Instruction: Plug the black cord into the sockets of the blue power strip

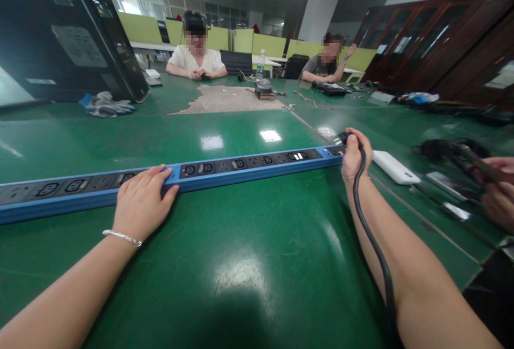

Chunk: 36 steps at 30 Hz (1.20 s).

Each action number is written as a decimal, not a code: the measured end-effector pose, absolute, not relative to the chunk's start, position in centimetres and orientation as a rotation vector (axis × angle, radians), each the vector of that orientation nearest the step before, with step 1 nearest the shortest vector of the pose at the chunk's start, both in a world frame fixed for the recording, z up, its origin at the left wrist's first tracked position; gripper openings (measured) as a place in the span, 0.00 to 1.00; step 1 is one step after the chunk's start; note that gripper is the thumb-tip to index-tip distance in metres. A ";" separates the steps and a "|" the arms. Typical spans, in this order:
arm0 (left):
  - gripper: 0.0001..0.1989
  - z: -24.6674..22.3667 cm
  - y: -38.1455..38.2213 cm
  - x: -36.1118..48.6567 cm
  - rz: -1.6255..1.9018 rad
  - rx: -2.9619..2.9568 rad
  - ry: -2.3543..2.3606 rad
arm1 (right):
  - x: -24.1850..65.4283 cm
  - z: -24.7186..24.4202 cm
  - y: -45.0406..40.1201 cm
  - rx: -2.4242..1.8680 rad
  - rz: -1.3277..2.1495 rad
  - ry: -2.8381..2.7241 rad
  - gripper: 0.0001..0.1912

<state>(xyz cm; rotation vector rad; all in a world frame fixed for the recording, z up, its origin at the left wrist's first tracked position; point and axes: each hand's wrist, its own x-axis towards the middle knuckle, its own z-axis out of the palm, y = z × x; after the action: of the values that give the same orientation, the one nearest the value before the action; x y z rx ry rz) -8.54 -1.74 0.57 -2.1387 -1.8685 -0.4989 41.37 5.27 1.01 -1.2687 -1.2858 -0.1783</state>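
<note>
A long blue power strip (241, 171) with black socket panels lies across the green table. My left hand (146, 196) grips it near the middle, fingers over its top and thumb against the near side. In my right hand (355, 153), closed, is a black power plug (344, 137) with its metal prongs pointing left. It is held just above the strip's right end, apart from the sockets. Its thick black cord (367, 220) runs down over my right forearm to the bottom edge. My fingers partly hide the plug and the strip's end.
A white power bank (395, 167) lies right of my right hand. At the right edge, another person's hands (500, 188) hold a dark object. A black cabinet (76, 38) and gloves (107, 105) stand at the left. Two people sit across the table (225, 220), near a bottle (261, 64).
</note>
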 end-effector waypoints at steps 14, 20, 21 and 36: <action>0.24 0.2 -1.5 -8.9 -0.545 -2.150 -1.849 | 42.8 -0.1 5.2 -1.523 -0.100 -1.500 0.19; 0.24 0.0 -1.4 -9.0 -0.551 -2.150 -1.828 | 42.6 -0.6 4.8 -1.522 -0.198 -1.562 0.19; 0.24 -0.1 -1.4 -9.1 -0.557 -2.145 -1.820 | 42.6 -0.8 4.8 -1.517 -0.205 -1.556 0.19; 0.24 -0.3 -1.4 -8.9 -0.594 -2.123 -1.795 | 30.3 2.1 4.2 -1.237 0.085 -1.520 0.19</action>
<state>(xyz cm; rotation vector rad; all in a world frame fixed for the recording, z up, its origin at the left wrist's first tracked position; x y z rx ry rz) -8.90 -1.37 -0.26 -2.1230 -1.7947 -0.5939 30.26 4.22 2.05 -1.2374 -1.5202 0.0853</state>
